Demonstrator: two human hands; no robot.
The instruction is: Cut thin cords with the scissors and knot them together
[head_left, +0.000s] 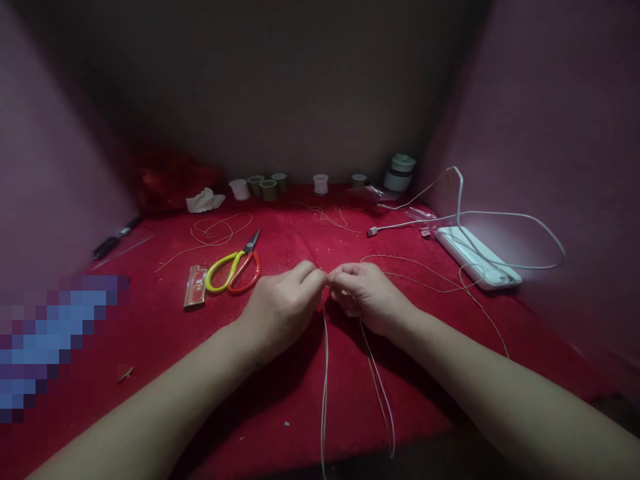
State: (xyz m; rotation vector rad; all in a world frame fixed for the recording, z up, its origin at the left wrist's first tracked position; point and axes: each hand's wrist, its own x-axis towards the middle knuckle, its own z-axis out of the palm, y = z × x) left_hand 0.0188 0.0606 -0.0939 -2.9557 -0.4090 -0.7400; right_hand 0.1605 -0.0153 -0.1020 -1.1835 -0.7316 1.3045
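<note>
Over the red cloth, my left hand [293, 297] and my right hand [367, 293] meet fingertip to fingertip, both pinched closed on thin cord [326, 360]. Pale and tan strands hang from beneath the two hands toward the table's front edge. More tan cord [425, 261] loops out to the right of my right hand. What lies right between the fingertips is too small to make out. Just left of my left hand rest scissors [243, 263] with one yellow and one red handle, blades pointing away. Beside them is a small clear-and-orange flat case [195, 287].
Several thread spools [269, 190] and a lidded jar [399, 173] line the back. A white phone-like device [477, 257] with a white cable [525, 215] lies at right. Loose thread [220, 230], crumpled tissue [205, 200] and a dark pen-like object [116, 239] are at left.
</note>
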